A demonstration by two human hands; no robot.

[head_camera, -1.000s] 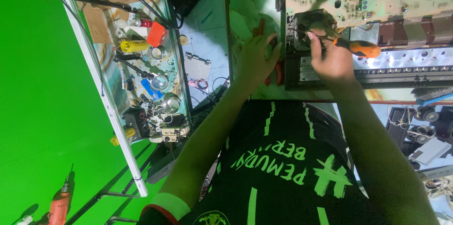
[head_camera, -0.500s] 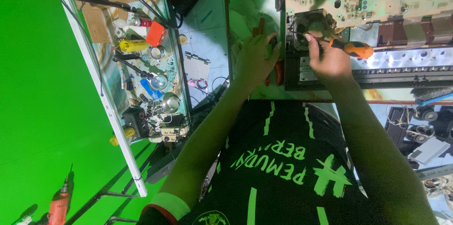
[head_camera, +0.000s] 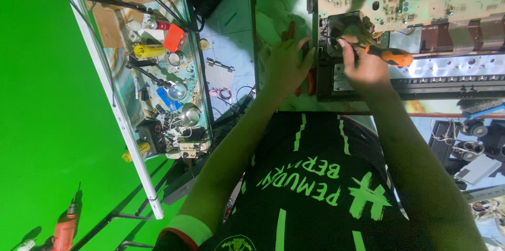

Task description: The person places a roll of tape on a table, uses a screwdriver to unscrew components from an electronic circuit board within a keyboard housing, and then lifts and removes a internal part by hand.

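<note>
R hand [head_camera: 363, 67] w/ orange screwdriver [head_camera: 386, 55]

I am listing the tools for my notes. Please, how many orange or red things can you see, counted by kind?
Orange-handled screwdriver, held in the right hand: 1
Orange drill, at the lower left: 1
Red-orange box, on the cluttered shelf: 1
Red-handled pliers, partly under the left hand: 1
Total: 4
</note>
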